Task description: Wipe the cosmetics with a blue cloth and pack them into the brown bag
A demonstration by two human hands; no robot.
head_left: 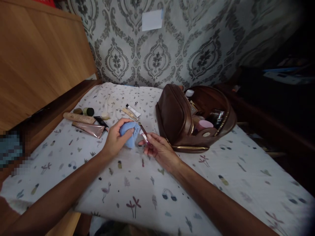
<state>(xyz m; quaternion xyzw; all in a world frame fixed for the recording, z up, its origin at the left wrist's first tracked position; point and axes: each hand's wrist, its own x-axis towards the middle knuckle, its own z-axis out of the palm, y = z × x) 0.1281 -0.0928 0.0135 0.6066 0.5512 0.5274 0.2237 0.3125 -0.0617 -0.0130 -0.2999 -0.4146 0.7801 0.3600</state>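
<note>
A crumpled blue cloth (130,134) is gripped in my left hand (117,135), thumb pressed over it. Between the fingertips of my right hand (159,147) is a slim pinkish tube with a dark end, like a lip gloss (145,136); its upper end is close to the cloth, and I cannot tell if they touch. Just beyond my hands lie a small white tube (133,110) with a black cap and a gold-toned slim item (129,114). An open brown cosmetic bag (173,114) stands to the right of my right hand, with a pink round item (205,125) and other items inside.
Left of my left hand lie a beige tube (78,117), a shiny rose tube (90,129), a black tube (101,123) and a small dark-lidded jar (88,111). A patterned cloth (137,183) covers the table. A wooden cabinet (44,55) borders the left side; patterned wallpaper is behind.
</note>
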